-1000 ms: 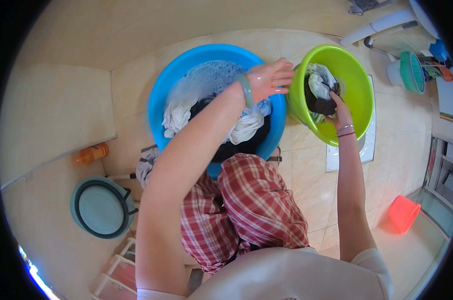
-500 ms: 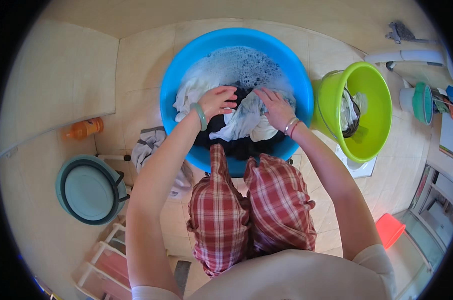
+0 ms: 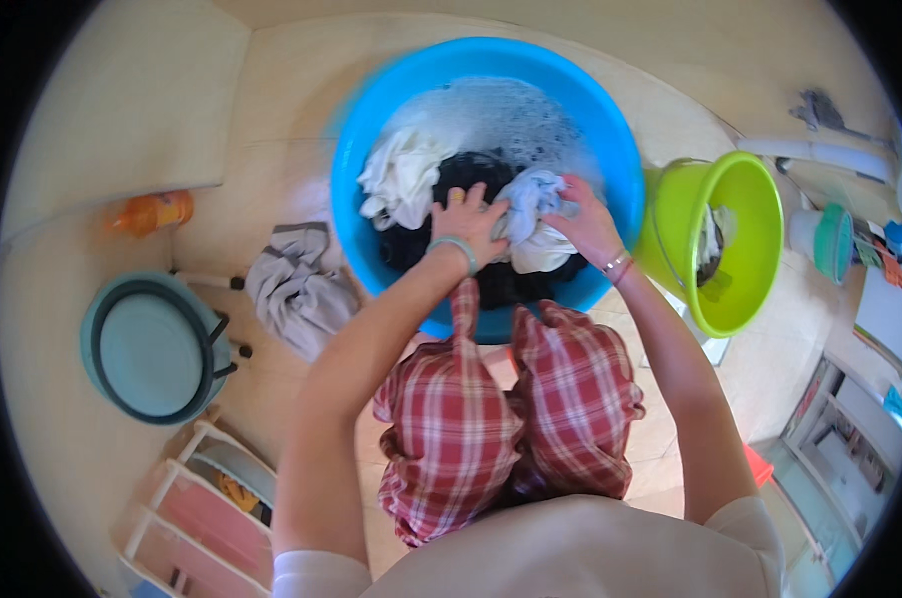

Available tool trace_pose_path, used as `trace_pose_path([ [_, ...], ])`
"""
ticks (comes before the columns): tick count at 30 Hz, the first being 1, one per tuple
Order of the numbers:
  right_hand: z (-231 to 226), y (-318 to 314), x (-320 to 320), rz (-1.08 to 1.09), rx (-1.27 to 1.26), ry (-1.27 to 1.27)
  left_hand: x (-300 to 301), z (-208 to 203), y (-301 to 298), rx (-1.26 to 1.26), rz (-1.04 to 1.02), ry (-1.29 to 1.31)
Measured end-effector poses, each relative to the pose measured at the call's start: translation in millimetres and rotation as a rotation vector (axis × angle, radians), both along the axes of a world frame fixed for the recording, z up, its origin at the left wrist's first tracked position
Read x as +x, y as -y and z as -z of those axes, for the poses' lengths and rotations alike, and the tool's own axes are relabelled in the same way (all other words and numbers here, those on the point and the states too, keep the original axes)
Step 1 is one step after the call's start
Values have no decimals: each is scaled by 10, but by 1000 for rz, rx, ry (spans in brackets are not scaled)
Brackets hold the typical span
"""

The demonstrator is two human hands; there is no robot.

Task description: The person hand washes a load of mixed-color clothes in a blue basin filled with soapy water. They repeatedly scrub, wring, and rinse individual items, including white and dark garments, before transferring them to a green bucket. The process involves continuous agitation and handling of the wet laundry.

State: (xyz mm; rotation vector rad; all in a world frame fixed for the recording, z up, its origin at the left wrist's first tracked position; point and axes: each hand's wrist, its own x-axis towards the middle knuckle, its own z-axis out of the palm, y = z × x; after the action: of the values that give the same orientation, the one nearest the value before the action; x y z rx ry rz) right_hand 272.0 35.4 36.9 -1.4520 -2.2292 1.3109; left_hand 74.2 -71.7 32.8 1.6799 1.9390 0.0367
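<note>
A large blue basin [image 3: 618, 214] of soapy water holds wet clothes. My left hand [image 3: 471, 227], with a green bangle at its wrist, lies with fingers spread on the black clothes [image 3: 468, 169]. Its thumb side touches a bunched pale blue and white garment [image 3: 530, 204]. From the right, my right hand [image 3: 590, 227] has its fingers closed on that same garment. A white cloth [image 3: 406, 179] rests at the basin's left side, half out of the water. Suds [image 3: 501, 115] cover the far part of the basin.
A green bucket [image 3: 772, 229] with some clothes stands right of the basin. Grey cloth [image 3: 301, 294] lies on the floor at the left, near a folded teal basin [image 3: 152, 349] and an orange bottle [image 3: 157, 212]. A white rack [image 3: 162, 488] stands at the lower left.
My left hand has moved right, from beside the white cloth to the pale garment. That garment is now gathered into a tighter bunch, and my right hand has closed on it.
</note>
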Motion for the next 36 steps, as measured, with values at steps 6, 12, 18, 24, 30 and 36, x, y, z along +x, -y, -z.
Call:
trace_pose_path([
  [6,17,158,302,-198,247,403,-212,225,-90,140,-206,260],
  [12,-116,330,261,-464,280,326,-673,90,-134,10,-465,521],
  [18,39,255,260,-414,565,244,-714,206,-182,16,-747,637],
  [24,-365,218,-27,-113,182,-96,-881,174,-164,50,-577,311],
  [30,-800,135,-168,116,-234,-470,-960,45,-150,31,-564,285],
  [36,-1473,49,-271,450,-493,-969,-1191,-2,66,7,-606,282],
])
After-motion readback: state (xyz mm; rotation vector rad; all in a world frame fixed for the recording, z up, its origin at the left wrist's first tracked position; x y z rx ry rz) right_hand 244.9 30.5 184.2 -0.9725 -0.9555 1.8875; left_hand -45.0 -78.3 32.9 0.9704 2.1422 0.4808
